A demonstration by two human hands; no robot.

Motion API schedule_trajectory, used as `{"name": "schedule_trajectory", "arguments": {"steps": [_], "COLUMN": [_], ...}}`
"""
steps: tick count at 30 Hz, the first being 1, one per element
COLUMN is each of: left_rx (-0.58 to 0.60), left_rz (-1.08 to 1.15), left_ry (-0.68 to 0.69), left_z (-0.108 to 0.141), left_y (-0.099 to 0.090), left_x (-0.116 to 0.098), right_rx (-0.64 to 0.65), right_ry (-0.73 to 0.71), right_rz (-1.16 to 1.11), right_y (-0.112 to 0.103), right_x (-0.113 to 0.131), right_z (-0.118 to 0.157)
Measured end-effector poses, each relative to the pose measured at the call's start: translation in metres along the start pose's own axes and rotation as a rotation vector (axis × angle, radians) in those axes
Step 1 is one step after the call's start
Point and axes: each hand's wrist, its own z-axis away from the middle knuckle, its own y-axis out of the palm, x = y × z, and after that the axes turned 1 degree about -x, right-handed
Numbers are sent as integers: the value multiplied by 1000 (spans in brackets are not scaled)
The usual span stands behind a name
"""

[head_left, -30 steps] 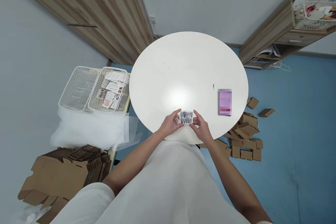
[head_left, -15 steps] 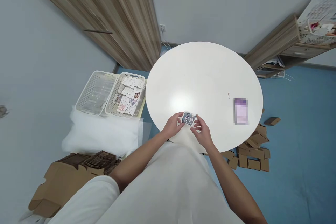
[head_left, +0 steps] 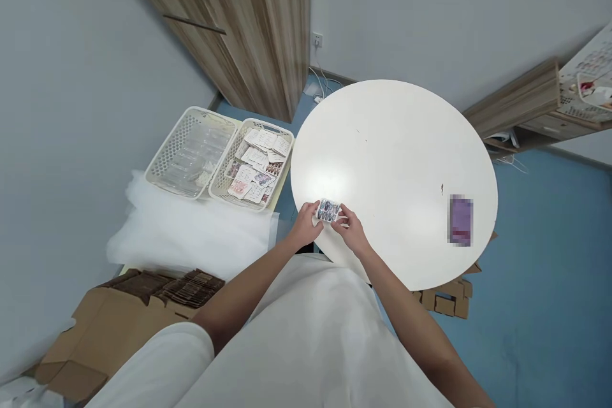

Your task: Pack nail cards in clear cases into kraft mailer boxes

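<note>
The left hand [head_left: 304, 227] grips the left end of the small pack of nail tips [head_left: 327, 211] between thumb and fingers. The right hand [head_left: 352, 233] is bent around the right end, its fingertips at the edge; half a second ago its thumb stood well apart from the pack, and now that gap has narrowed. The pack, two rows of tips facing up, is over the near left part of the white table [head_left: 396, 140]; whether it touches the surface I cannot tell. A second ago it was over the middle of the near side, so it is now farther from the blurred purple thing [head_left: 461, 222] and nearer the basket of cards [head_left: 234, 204]. The view has turned left: that basket, the basket of clear plastic [head_left: 174, 137] beside it and the table all sit farther right, and the cabinet's [head_left: 248, 19] top has almost left the picture.
</note>
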Motion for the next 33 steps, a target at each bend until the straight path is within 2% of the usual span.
{"name": "schedule_trajectory", "arguments": {"steps": [6, 10, 16, 22, 26, 33], "left_rx": [-76, -72, -48, -37, -85, -122], "left_rz": [-7, -22, 3, 52, 81, 114], "left_ry": [-127, -182, -215, -218, -209, -198], "left_z": [-11, -17, -16, -16, -23, -44], "left_y": [-11, -16, -23, -18, -20, -36], "left_x": [26, 33, 28, 30, 33, 33], "right_rx": [57, 76, 34, 43, 40, 70], "right_ry": [60, 102, 160, 178, 146, 121], "right_rz": [79, 74, -65, -234, -287, -296], "right_y": [28, 42, 41, 40, 47, 56], "right_x": [5, -1, -1, 3, 4, 19], "right_z": [-30, -40, -31, -23, -30, -49]}}
